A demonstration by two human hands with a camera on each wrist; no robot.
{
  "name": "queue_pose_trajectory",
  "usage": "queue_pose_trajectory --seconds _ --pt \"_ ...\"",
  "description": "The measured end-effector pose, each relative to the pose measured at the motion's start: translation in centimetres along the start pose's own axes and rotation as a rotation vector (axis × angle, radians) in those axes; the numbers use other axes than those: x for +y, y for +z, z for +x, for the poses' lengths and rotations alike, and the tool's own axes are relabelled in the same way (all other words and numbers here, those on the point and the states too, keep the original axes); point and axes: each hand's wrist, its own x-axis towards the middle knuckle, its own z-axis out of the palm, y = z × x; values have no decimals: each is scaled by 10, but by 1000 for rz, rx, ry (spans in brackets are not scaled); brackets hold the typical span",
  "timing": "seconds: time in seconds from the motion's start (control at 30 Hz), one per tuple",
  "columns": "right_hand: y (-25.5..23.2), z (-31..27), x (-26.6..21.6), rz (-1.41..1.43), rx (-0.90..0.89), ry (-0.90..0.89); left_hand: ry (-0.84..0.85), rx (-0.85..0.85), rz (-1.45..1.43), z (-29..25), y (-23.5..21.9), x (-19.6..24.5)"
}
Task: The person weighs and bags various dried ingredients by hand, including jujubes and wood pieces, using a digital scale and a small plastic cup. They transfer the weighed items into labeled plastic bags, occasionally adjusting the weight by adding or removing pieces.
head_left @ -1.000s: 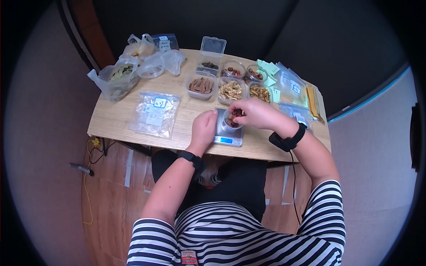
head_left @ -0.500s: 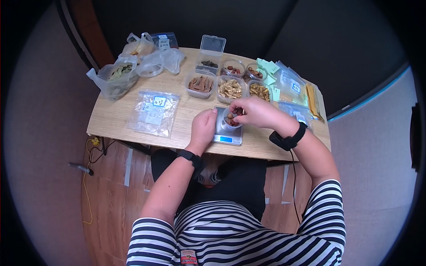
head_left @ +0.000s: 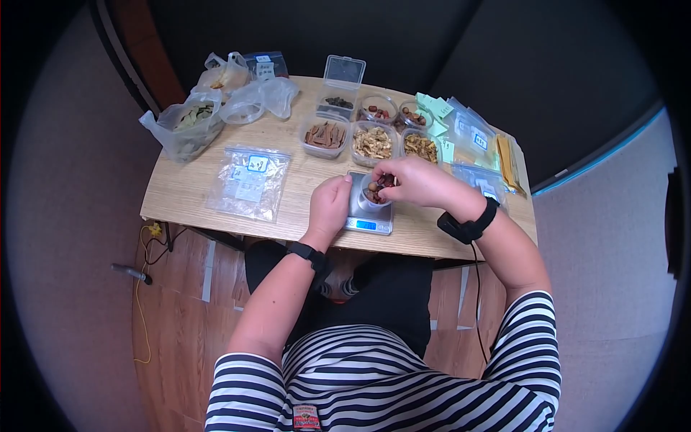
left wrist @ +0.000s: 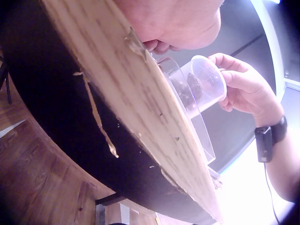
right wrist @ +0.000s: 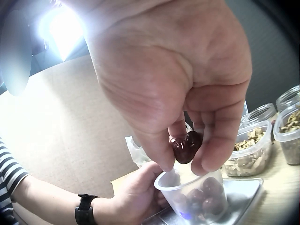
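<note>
A small clear cup [head_left: 374,194] with several dark red dried fruits stands on a silver digital scale [head_left: 368,224] near the table's front edge. My right hand [head_left: 392,181] hovers over the cup and pinches dried fruits [right wrist: 186,146] between thumb and fingers, just above the cup [right wrist: 197,192]. My left hand [head_left: 330,205] lies at the scale's left side, fingers curled against its edge. In the left wrist view the cup [left wrist: 206,84] sits a little apart from the left hand [left wrist: 173,21], with the right hand [left wrist: 241,82] behind it.
Behind the scale stand clear tubs of brown bark strips [head_left: 326,137], pale slices [head_left: 372,144] and other dried bits [head_left: 421,147]. A zip bag [head_left: 248,181] lies left, loose plastic bags [head_left: 188,126] at far left, labelled packets [head_left: 471,137] right. The wooden table [head_left: 216,216] ends close to me.
Almost nothing: my right hand stays over the cup with the fruits, its fingertips shifted only slightly. The left hand has not moved.
</note>
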Motion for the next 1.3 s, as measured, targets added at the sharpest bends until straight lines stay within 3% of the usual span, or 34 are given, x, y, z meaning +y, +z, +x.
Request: queue_pose_trajectory --seconds 1.3 --pt "3 1 -1 0 -40 27 -10 -37 31 0 -3 4"
